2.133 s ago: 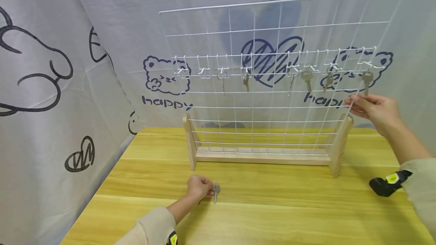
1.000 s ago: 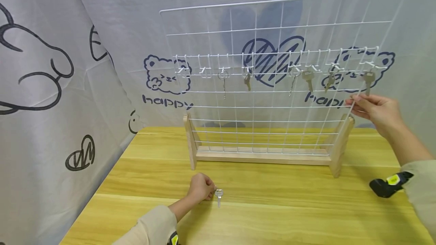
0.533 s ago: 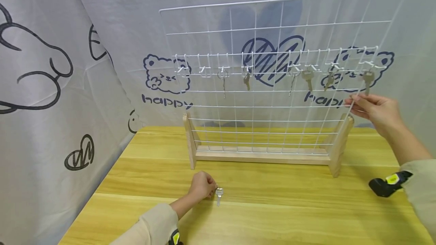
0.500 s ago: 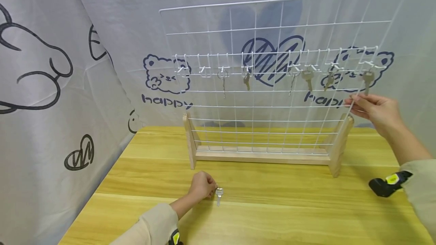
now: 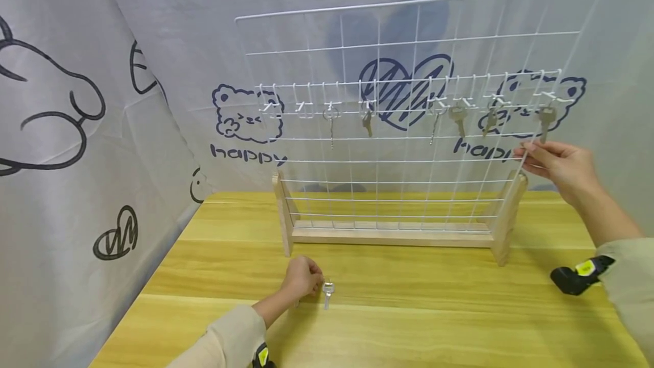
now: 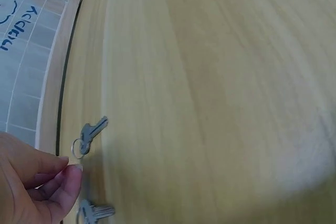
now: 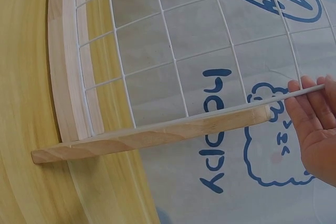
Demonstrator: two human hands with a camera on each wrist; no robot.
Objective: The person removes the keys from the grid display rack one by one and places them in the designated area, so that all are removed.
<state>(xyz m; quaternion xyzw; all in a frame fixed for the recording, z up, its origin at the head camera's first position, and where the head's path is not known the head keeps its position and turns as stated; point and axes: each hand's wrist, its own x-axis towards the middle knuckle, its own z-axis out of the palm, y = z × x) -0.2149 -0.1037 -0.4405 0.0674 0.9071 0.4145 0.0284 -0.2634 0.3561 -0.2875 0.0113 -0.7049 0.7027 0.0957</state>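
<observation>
My left hand [image 5: 302,277] is low over the table, thumb and fingertips pinched at the ring of a small silver key [image 5: 328,288]. In the left wrist view this key [image 6: 92,135] points away from the fingers, its blade towards the near side. Another ringed key [image 6: 95,212] lies just below the hand and is mostly hidden in the head view. My right hand [image 5: 564,169] holds the right side wire of a white wire grid panel [image 5: 398,161]. In the right wrist view its fingers [image 7: 310,103] are around that wire, above the wooden foot.
The panel stands in a wooden base [image 5: 390,236] on the wood-patterned table [image 5: 434,305]. White hooks cross it; several carry keys, such as a key [image 5: 546,121] at the far right. A hook [image 5: 301,108] near the left end bears no key. A printed curtain [image 5: 153,158] hangs behind.
The key beside my left hand now lies slightly further right and shows its bright face. My left hand has moved a little right and away from me. The right hand keeps its grip.
</observation>
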